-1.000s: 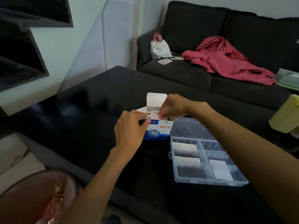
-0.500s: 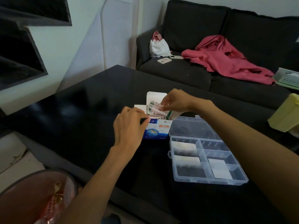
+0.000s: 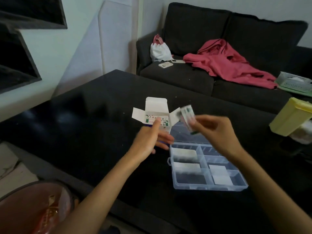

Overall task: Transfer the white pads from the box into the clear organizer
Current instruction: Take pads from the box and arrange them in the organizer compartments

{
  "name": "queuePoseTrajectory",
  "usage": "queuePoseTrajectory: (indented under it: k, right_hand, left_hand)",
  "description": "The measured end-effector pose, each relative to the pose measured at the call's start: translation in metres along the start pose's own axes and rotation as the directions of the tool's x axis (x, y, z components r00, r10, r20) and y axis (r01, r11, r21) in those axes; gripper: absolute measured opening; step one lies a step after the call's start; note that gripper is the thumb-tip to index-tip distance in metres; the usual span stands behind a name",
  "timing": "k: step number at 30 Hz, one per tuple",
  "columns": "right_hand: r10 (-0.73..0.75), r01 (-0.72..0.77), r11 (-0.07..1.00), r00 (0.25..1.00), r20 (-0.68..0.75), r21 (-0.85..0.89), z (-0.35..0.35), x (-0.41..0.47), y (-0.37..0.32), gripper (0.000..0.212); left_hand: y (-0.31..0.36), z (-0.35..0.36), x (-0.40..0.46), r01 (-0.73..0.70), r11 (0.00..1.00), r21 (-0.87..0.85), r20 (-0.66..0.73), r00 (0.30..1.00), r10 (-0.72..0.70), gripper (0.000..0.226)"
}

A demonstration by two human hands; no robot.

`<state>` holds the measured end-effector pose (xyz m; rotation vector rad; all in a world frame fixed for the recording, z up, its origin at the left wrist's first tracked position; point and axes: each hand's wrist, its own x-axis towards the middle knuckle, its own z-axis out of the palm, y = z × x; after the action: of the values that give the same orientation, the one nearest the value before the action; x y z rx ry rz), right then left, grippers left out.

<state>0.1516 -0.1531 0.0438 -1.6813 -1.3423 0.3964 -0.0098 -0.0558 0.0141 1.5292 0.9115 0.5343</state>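
A small white box stands on the black table with its flaps spread, printed pads showing inside. My left hand grips the box from the front, thumb up against the opening. My right hand pinches a small stack of wrapped pads, lifted clear of the box and held above the lid of the clear organizer. The organizer lies open to the right of the box; three of its compartments hold white pads. The held stack is blurred.
A yellow container stands at the table's right edge. A round bin sits below at the lower left. Behind the table is a dark sofa with a pink garment, a white bag and a phone.
My right hand has pulled a stack of pads out of the box and moved it right, over the organizer. My left hand has shifted on the box, which now stands more upright.
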Motion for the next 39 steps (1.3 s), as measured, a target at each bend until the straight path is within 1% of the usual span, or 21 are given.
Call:
queuePoseTrajectory:
  k: [1, 2, 3, 5, 7, 8, 10, 12, 13, 14, 15, 17, 19, 21, 24, 27, 28, 31, 32, 35, 39]
  right_hand:
    - [-0.099, 0.092, 0.984, 0.994, -0.042, -0.153, 0.001, -0.018, 0.011, 0.019]
    - [-0.187, 0.165, 0.944, 0.981, -0.048, -0.285, 0.002, -0.033, 0.021, 0.022]
    - [-0.250, 0.223, 0.898, 0.968, -0.023, -0.380, 0.003, -0.044, 0.029, 0.025]
    - [-0.347, 0.332, 0.795, 0.935, 0.068, -0.508, 0.003, -0.054, 0.044, 0.029]
    - [-0.393, 0.379, 0.711, 0.913, 0.112, -0.593, 0.003, -0.056, 0.049, 0.027]
    - [-0.399, 0.390, 0.689, 0.908, 0.129, -0.611, 0.004, -0.055, 0.050, 0.026]
    - [-0.396, 0.405, 0.670, 0.904, 0.161, -0.622, 0.006, -0.053, 0.052, 0.023]
    - [-0.298, 0.337, 0.743, 0.940, 0.165, -0.579, 0.008, -0.051, 0.055, 0.027]
    - [-0.175, 0.237, 0.828, 0.970, 0.167, -0.508, 0.007, -0.052, 0.055, 0.039]
    - [-0.011, 0.078, 0.917, 0.986, 0.169, -0.392, 0.007, -0.053, 0.053, 0.049]
    - [0.145, -0.100, 0.963, 0.975, 0.169, -0.249, 0.006, -0.054, 0.051, 0.053]
    - [0.337, -0.349, 0.935, 0.929, 0.155, 0.061, 0.002, -0.054, 0.051, 0.049]
    - [0.433, -0.456, 0.853, 0.890, 0.145, 0.255, 0.000, -0.052, 0.053, 0.041]
    - [0.488, -0.507, 0.807, 0.861, 0.141, 0.302, 0.000, -0.051, 0.053, 0.030]
    - [0.533, -0.527, 0.795, 0.843, 0.068, 0.301, 0.004, -0.051, 0.054, 0.017]
    - [0.553, -0.529, 0.797, 0.833, 0.001, 0.291, 0.005, -0.049, 0.052, 0.017]
    - [0.569, -0.546, 0.777, 0.822, 0.022, 0.314, 0.004, -0.048, 0.051, 0.018]
    - [0.624, -0.654, 0.628, 0.747, 0.228, 0.422, -0.001, -0.048, 0.045, 0.013]
    - [0.627, -0.672, 0.611, 0.733, 0.262, 0.417, -0.003, -0.049, 0.044, 0.012]
    - [0.637, -0.660, 0.653, 0.744, 0.202, 0.372, -0.002, -0.050, 0.045, 0.003]
    - [0.628, -0.617, 0.716, 0.773, 0.084, 0.327, 0.005, -0.047, 0.046, 0.007]
  left_hand:
    - [0.001, 0.005, -0.001, 0.139, 0.988, -0.063, 0.160, 0.979, -0.128, 0.064]
    - [-0.001, 0.009, 0.000, 0.236, 0.967, -0.096, 0.274, 0.940, -0.202, 0.067]
    - [-0.003, 0.013, 0.000, 0.295, 0.948, -0.122, 0.340, 0.910, -0.239, 0.066]
    - [-0.009, 0.016, 0.002, 0.327, 0.929, -0.171, 0.387, 0.890, -0.242, 0.056]
    - [-0.012, 0.019, 0.003, 0.314, 0.933, -0.174, 0.416, 0.883, -0.219, 0.035]
    - [-0.013, 0.020, 0.003, 0.314, 0.933, -0.176, 0.424, 0.879, -0.216, 0.026]
    - [-0.016, 0.022, 0.005, 0.309, 0.936, -0.166, 0.402, 0.888, -0.221, 0.025]
    - [-0.019, 0.023, 0.006, 0.259, 0.959, -0.115, 0.354, 0.913, -0.204, 0.031]
    - [-0.020, 0.023, 0.006, 0.229, 0.970, -0.084, 0.338, 0.922, -0.189, 0.033]
    - [-0.021, 0.023, 0.006, 0.201, 0.978, -0.055, 0.326, 0.929, -0.173, 0.035]
    - [-0.021, 0.022, 0.007, 0.174, 0.984, -0.029, 0.318, 0.935, -0.156, 0.036]
    - [-0.021, 0.023, 0.008, 0.132, 0.991, 0.013, 0.313, 0.941, -0.130, 0.035]
    - [-0.022, 0.026, 0.009, 0.098, 0.994, 0.048, 0.303, 0.947, -0.108, 0.032]
    - [-0.022, 0.030, 0.009, 0.085, 0.993, 0.084, 0.306, 0.946, -0.107, 0.028]
    - [-0.023, 0.035, 0.009, 0.089, 0.993, 0.078, 0.324, 0.940, -0.110, 0.024]
    - [-0.023, 0.036, 0.009, 0.093, 0.994, 0.054, 0.345, 0.933, -0.106, 0.018]
    - [-0.023, 0.036, 0.009, 0.100, 0.993, 0.056, 0.347, 0.931, -0.113, 0.020]
    - [-0.024, 0.037, 0.010, 0.117, 0.992, 0.054, 0.324, 0.937, -0.129, 0.025]
    - [-0.025, 0.037, 0.010, 0.122, 0.992, 0.043, 0.318, 0.939, -0.129, 0.024]
    - [-0.025, 0.039, 0.009, 0.139, 0.990, 0.021, 0.337, 0.931, -0.138, 0.023]
    - [-0.025, 0.041, 0.008, 0.158, 0.987, 0.035, 0.375, 0.913, -0.160, 0.021]
